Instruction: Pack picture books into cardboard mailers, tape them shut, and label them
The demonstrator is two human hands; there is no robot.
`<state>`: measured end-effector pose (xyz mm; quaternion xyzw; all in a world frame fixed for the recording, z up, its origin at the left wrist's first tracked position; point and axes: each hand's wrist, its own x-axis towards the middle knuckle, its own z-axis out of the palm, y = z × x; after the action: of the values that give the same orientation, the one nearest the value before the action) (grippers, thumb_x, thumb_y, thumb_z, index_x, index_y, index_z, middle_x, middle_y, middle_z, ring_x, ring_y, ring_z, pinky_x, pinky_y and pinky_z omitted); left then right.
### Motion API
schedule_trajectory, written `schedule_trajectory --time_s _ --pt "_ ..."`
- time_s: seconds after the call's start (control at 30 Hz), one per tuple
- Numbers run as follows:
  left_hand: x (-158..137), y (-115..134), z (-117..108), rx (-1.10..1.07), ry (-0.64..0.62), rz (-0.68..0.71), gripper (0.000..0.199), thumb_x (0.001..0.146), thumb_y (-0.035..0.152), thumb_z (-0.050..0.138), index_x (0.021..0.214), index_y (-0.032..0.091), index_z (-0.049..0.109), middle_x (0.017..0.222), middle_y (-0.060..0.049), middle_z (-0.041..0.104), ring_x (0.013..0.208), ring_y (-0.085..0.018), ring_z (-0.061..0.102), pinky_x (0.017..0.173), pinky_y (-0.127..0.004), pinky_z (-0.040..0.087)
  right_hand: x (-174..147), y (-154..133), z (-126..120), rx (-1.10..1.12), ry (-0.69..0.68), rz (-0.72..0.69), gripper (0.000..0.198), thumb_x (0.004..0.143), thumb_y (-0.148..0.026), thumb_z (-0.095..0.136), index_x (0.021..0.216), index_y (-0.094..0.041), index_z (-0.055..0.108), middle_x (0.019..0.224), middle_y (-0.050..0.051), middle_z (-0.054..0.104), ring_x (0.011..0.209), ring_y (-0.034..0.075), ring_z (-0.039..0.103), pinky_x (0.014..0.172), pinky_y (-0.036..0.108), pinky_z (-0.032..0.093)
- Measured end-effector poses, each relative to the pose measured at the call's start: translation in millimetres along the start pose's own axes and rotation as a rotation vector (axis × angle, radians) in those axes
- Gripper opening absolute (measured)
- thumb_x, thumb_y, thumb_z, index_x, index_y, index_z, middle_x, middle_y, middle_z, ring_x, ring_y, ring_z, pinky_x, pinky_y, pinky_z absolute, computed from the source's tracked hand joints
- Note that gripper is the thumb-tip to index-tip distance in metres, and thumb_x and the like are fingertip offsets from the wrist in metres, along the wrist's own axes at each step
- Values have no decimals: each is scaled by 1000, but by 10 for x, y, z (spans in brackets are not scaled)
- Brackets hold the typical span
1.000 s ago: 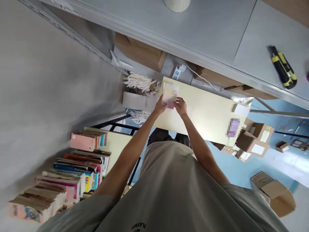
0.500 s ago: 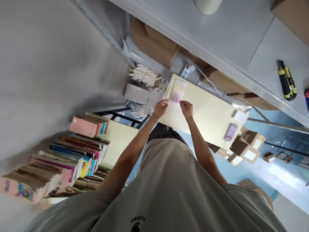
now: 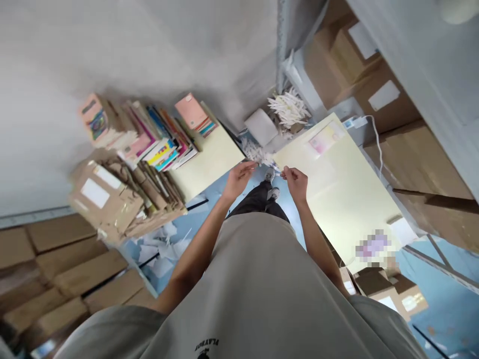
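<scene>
My left hand point(image 3: 239, 179) hovers over the gap between two pale tables, its fingers stretched forward and apart from any object. Opposite it, my right hand point(image 3: 296, 182) is beside the near corner of the right-hand table, thumb and forefinger pinched together. Whether anything small is between those fingertips cannot be made out. A pink and yellow booklet point(image 3: 325, 139), seemingly in a clear wrapper, lies flat on the right-hand table point(image 3: 344, 194), beyond my right hand. Rows of books point(image 3: 160, 134) stand on the left-hand table point(image 3: 209, 164).
Flattened cardboard point(image 3: 101, 192) leans by the books. Crumpled white paper strips point(image 3: 290, 107) are heaped between the tables. A power strip point(image 3: 354, 122) with a white cable lies behind the right table, near cardboard boxes point(image 3: 422, 159). A blurred purple object point(image 3: 374, 245) rests at its far end.
The view has swung towards the books on the left. Both hands have come away from the booklet, which stays on the table, and are now over the gap between the tables.
</scene>
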<state>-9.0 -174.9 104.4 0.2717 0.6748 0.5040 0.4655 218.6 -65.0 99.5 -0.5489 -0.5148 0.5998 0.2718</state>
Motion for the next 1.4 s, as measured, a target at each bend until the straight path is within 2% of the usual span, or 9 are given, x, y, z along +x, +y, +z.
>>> schedule_trajectory --time_s 0.13,0.27,0.5,0.63,0.8,0.97,1.17,1.23,1.4 --pt "-856 -3 -338 -23 175 -27 68 92 75 92 133 21 84 139 -18 89 134 -40 85 128 -60 63 -391 118 312 2 -139 -29 71 93 -96 74 80 -26 78 85 9 87 89 30 87 91 46 74" --pt "-1423 -89 -705 -19 344 -30 66 93 73 91 133 21 84 140 -18 89 132 -38 86 125 -59 65 -712 169 571 -33 -263 -49 72 91 -98 74 83 -27 77 87 10 88 88 31 87 89 48 75" --pt "-1801 -381 -1506 17 534 46 67 96 75 86 137 22 83 143 -19 87 130 -36 86 121 -56 68 -1105 145 952 -82 -370 -115 73 90 -100 74 86 -28 77 89 10 88 94 34 88 92 51 76" --pt "-1996 -577 -2030 29 627 106 68 95 77 86 135 22 82 142 -18 87 136 -36 84 126 -57 66 -1346 173 1305 -129 -385 -154 76 88 -104 72 84 -28 76 88 10 87 93 34 88 91 51 75" --pt "-2442 -926 -2863 84 769 130 61 98 70 84 130 18 81 138 -20 87 136 -37 83 129 -56 63 -1782 236 1969 -134 -448 -175 75 89 -102 72 93 -28 77 95 11 88 98 34 88 92 50 75" --pt "-2746 -1215 -3760 317 917 43 50 94 42 84 136 15 80 145 -22 82 147 -42 75 139 -63 52 -2220 312 2786 -100 -568 -145 78 81 -102 80 99 -26 80 101 10 88 98 32 88 89 45 74" --pt "-2623 -1374 -4412 567 709 -3 88 78 33 97 160 12 70 190 -30 45 184 -51 32 151 -73 20 -2529 339 3635 -131 -690 -147 73 80 -97 84 101 -27 83 99 8 88 94 30 88 89 44 73" --pt "-2581 -1442 -4529 587 619 1 88 79 31 96 161 12 69 191 -31 44 185 -49 31 150 -73 20 -2586 343 3821 -144 -722 -164 72 81 -97 84 98 -27 83 98 8 88 93 29 87 90 44 73" --pt "-2626 -1556 -4725 655 502 17 59 90 18 75 150 15 79 181 -26 60 176 -46 51 149 -70 32 -2654 374 4137 -162 -791 -185 69 81 -95 87 96 -27 85 91 5 88 89 28 86 94 46 73"
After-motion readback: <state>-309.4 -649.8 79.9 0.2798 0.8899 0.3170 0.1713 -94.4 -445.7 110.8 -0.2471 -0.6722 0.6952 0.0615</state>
